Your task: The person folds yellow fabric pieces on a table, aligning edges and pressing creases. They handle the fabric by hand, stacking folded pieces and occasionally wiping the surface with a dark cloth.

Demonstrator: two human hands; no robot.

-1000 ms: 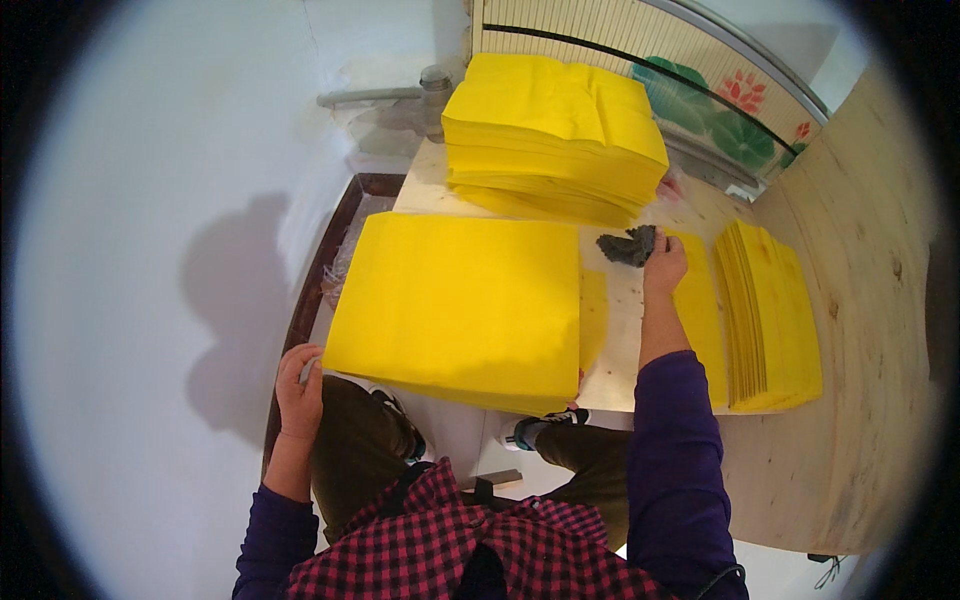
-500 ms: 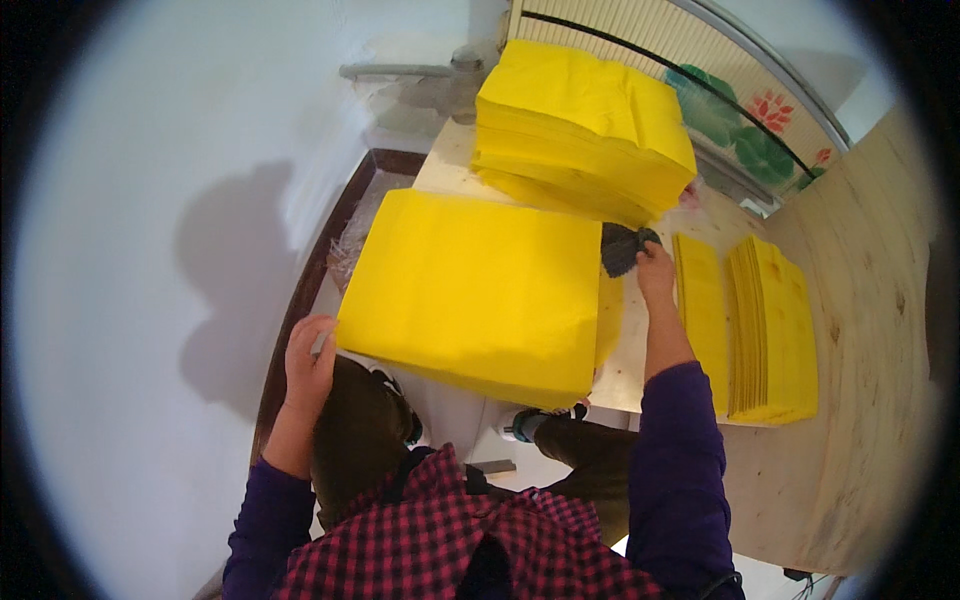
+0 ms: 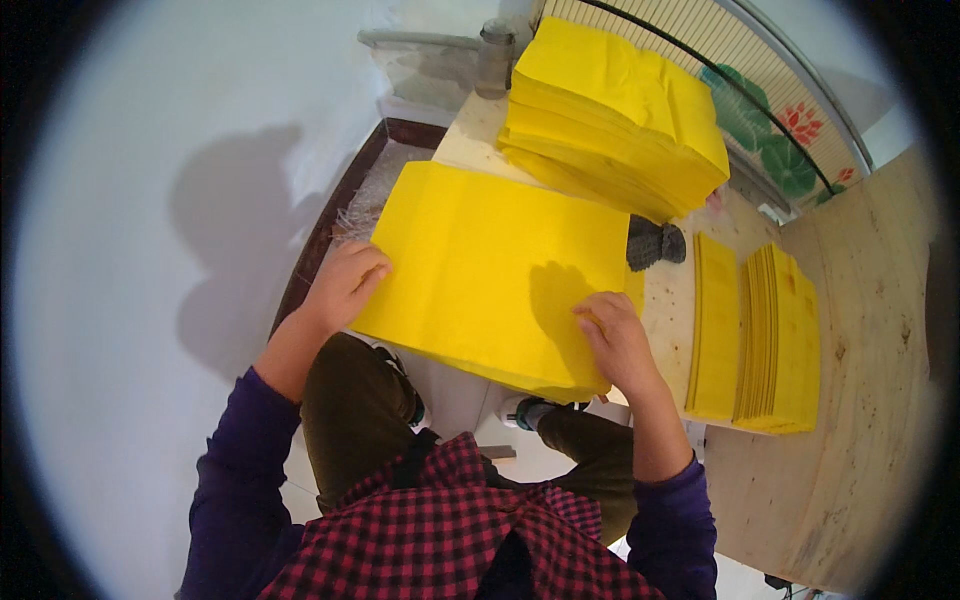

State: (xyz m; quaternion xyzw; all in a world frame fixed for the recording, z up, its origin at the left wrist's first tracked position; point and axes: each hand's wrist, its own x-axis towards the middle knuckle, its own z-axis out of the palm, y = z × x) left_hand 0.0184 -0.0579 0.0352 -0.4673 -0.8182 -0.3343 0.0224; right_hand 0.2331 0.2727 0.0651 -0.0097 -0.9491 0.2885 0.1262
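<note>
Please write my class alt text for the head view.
A person's left hand at the left edge of a broad yellow stack, right hand over its right side; a dark cloth beside it, a taller yellow stack behind.

A broad stack of yellow sheets [image 3: 480, 260] filled the middle of the frame. The left hand [image 3: 345, 282], fingers bent, was at its left edge; the right hand [image 3: 612, 338], loosely curled, was over its lower right part, near a shadow on the yellow. Whether either touched the sheets could not be made out. A dark grey cloth [image 3: 655, 243] lay just beside the stack's upper right corner. A taller yellow pile [image 3: 620, 110] stood at upper centre-right, a clear jar [image 3: 495, 60] to its left. Folded yellow bundles [image 3: 785, 340] lay at right on pale wood [image 3: 665, 310].
</note>
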